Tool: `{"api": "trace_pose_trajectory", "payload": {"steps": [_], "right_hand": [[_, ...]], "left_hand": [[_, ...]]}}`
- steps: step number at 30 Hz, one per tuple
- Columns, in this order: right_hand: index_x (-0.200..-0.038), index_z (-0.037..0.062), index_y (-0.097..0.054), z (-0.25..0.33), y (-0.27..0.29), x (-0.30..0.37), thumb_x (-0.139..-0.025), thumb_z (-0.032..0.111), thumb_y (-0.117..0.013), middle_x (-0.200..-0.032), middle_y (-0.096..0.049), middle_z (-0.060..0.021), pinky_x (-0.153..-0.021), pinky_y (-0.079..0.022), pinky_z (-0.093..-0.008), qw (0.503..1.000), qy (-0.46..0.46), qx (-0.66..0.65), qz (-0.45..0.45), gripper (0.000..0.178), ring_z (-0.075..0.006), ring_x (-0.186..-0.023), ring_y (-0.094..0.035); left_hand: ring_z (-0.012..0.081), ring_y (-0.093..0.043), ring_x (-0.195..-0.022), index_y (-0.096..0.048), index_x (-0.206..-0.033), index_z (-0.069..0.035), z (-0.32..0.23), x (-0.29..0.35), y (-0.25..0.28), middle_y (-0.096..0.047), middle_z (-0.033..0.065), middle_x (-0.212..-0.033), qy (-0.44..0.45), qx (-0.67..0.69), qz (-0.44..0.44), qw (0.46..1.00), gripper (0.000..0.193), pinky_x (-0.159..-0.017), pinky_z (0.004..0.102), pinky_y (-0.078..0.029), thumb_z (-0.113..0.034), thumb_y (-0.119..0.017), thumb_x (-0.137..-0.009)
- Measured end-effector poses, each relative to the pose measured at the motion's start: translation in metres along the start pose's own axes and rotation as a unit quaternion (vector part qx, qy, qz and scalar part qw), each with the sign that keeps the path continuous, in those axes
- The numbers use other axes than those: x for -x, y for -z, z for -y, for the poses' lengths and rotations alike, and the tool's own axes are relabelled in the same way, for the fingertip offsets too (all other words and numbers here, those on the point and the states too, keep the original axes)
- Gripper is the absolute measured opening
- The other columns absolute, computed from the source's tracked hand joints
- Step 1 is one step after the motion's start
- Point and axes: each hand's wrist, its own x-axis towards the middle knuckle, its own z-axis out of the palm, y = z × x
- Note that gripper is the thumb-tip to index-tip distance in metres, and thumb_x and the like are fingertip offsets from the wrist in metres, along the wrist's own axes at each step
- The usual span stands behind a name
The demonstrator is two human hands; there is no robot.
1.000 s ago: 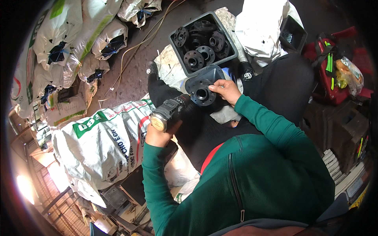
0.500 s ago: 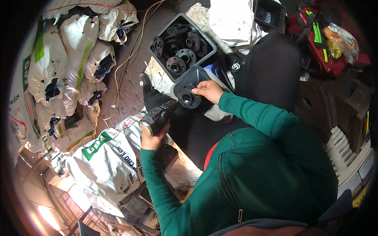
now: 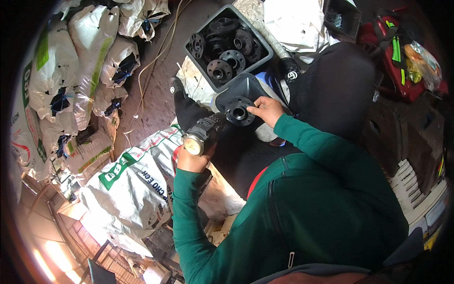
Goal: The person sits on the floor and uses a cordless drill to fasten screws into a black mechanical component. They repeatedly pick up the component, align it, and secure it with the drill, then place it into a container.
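My left hand (image 3: 193,162) is closed around the grip of a dark cordless drill (image 3: 204,132). The drill's chuck reaches toward the left edge of a black round flange (image 3: 239,112) with a raised hub and a ring of holes. Whether the bit touches the flange I cannot tell. Thumb and fingers of my right hand (image 3: 267,110) pinch the flange's right edge. Behind the flange is a dark, smooth-sided bin-like piece (image 3: 241,86), partly covered by it, between my legs.
A grey bin (image 3: 269,52) of similar black flanges (image 3: 219,71) stands just beyond. White sacks (image 3: 97,45) line the left, and another sack (image 3: 137,182) lies beside my left arm. At upper right are a dark box of small metal parts (image 3: 341,19) and a red bag (image 3: 378,57).
The view has shifted, so most things sit further right and lower. The drill has tilted, showing more of its round back end. Both hands keep their holds.
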Motion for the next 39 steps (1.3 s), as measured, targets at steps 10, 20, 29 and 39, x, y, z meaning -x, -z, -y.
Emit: {"api": "trace_pose_trajectory", "payload": {"steps": [10, 20, 29, 39], "right_hand": [[-0.076, 0.0048, -0.061, 0.006, 0.005, 0.0, -0.078, 0.028, -0.076, -0.057, -0.047, 0.0051, -0.049, -0.033, -0.0258, 0.999, -0.016, -0.013, 0.042, 0.029, -0.0045, -0.053, -0.04], [-0.089, 0.0013, -0.066, -0.01, 0.007, -0.01, -0.078, 0.032, -0.076, -0.069, -0.058, -0.0024, -0.057, -0.042, -0.028, 0.997, 0.06, 0.018, 0.043, 0.035, -0.0093, -0.064, -0.052], [-0.122, -0.0045, -0.055, 0.028, 0.046, 0.023, -0.098, 0.052, -0.035, -0.108, -0.064, -0.0134, -0.084, -0.054, -0.0362, 0.886, -0.111, -0.356, 0.276, 0.064, -0.0196, -0.095, -0.064], [-0.125, -0.0039, -0.054, 0.04, 0.039, 0.028, -0.099, 0.051, -0.031, -0.116, -0.062, -0.0143, -0.085, -0.054, -0.0353, 0.873, -0.118, -0.337, 0.333, 0.065, -0.018, -0.097, -0.063]], "left_hand": [[0.0278, -0.067, -0.092, -0.065, -0.106, -0.003, 0.003, -0.008, -0.004, -0.069, 0.014, -0.097, 0.019, -0.036, -0.006, 0.999, 0.036, -0.081, 0.034, -0.051, -0.017, -0.075, -0.074], [0.0225, -0.063, -0.098, -0.061, -0.113, -0.001, -0.015, 0.035, 0.009, -0.065, 0.0111, -0.108, 0.085, 0.163, -0.061, 0.981, 0.04, -0.087, 0.0342, -0.049, -0.003, -0.072, -0.074], [0.0278, -0.065, -0.096, -0.058, -0.115, 0.0, -0.031, 0.057, -0.023, -0.065, 0.0144, -0.107, -0.141, 0.03, -0.008, 0.99, 0.045, -0.085, 0.0354, -0.05, -0.01, -0.074, -0.074], [0.0294, -0.065, -0.096, -0.057, -0.117, -0.002, -0.042, 0.053, -0.03, -0.066, 0.0137, -0.106, -0.108, 0.084, -0.007, 0.99, 0.046, -0.084, 0.035, -0.05, -0.01, -0.073, -0.075]]}}
